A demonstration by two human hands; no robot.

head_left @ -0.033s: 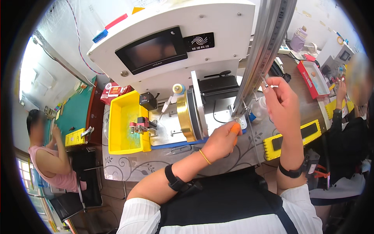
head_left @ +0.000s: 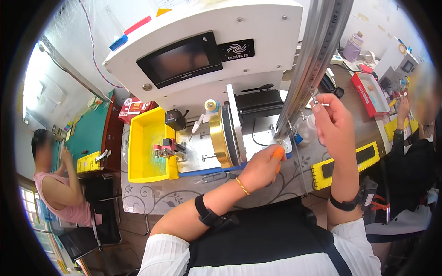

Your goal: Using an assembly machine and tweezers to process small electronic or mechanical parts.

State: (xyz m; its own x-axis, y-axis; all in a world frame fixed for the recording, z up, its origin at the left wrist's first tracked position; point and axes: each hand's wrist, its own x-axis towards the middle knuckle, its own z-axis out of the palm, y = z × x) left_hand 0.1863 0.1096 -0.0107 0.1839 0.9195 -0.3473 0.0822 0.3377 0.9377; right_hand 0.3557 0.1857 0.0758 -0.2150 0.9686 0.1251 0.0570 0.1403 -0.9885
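Observation:
My left hand (head_left: 261, 168) is closed at the foot of an upright metal rail (head_left: 301, 76), with an orange finger cot (head_left: 277, 154) on one finger. What its fingertips hold, if anything, is hidden. Higher up, beside the rail, my right hand (head_left: 335, 120) pinches a small shiny metal fitting (head_left: 316, 101) between thumb and forefinger. Left of the rail stands a machine with a gold-coloured ring (head_left: 221, 140) on a round black disc, a black motor block (head_left: 258, 106) and a white housing with a dark screen (head_left: 179, 57).
A yellow bin (head_left: 142, 152) stands at the machine's left, and scissors (head_left: 215, 176) lie along its front edge. A yellow-framed tray (head_left: 347, 165) sits at the right, with a red box (head_left: 369, 94) behind. Co-workers sit at either side.
My right hand has shifted slightly downward beside the rail, still pinching the small fitting. My left hand stays at the rail's foot.

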